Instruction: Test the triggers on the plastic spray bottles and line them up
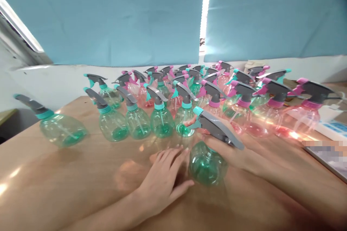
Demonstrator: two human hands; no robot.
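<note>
A green spray bottle [204, 168] with a grey and turquoise trigger head tilts toward the left, close in front of me. My right hand [230, 151] is closed around its neck, just below the head, which hides part of the fingers. To the left of this bottle, my left hand [164, 178] is low over the table with its fingers stretched out and thumb apart, holding nothing. Just beyond my hands stands a row of similar green spray bottles, the nearest green bottle [184, 117] being right behind the held one.
Several pink spray bottles [303, 115] stand at the right, with more pink and green ones crowded behind. A lone green bottle [63, 130] leans at the far left of the wooden table [89, 187]. A flat device with a blurred screen [329, 151] lies at the right edge.
</note>
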